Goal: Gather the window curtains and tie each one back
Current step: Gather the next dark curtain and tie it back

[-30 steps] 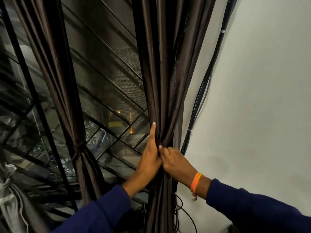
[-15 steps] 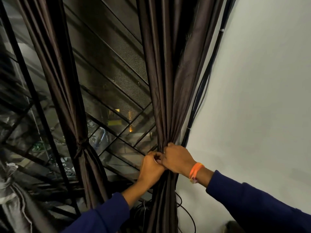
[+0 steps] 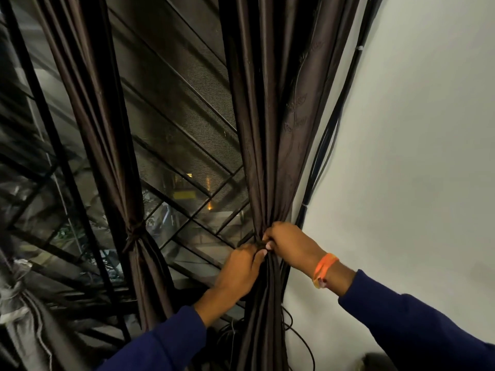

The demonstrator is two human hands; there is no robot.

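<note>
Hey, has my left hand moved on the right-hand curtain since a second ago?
Yes. The left hand no longer points a finger up the right curtain; its fingers have curled down, gripping the gather beside the right hand.

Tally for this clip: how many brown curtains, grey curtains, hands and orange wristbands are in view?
Brown curtains: 2, one already tied, one gripped
Grey curtain: 1
Hands: 2, left hand, right hand
Orange wristband: 1
Total: 6
</note>
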